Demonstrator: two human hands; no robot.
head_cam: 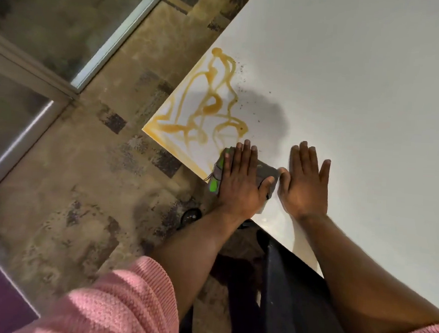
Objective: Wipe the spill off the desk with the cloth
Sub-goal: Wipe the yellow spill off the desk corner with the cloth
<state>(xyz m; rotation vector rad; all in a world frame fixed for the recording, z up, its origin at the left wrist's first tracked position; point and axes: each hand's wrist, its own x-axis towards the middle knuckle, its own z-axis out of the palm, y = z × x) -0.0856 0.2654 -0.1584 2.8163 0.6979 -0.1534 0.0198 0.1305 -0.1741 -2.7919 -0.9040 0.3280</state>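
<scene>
A brown-yellow spill (209, 105) runs in streaks over the corner of the white desk (362, 80), with dark specks scattered beside it. My left hand (241, 178) lies flat, fingers spread, pressing a grey cloth (267, 172) with a green patch (214, 184) onto the desk at the near edge of the spill. My right hand (306, 180) rests flat and empty on the desk just right of the cloth, its thumb almost touching the cloth's edge.
The desk's corner (145, 131) and near edge drop off to a mottled brown carpet (88, 172). A glass partition with a metal frame (63, 87) stands at the left. A small dark round object (191, 215) lies on the floor below the desk edge.
</scene>
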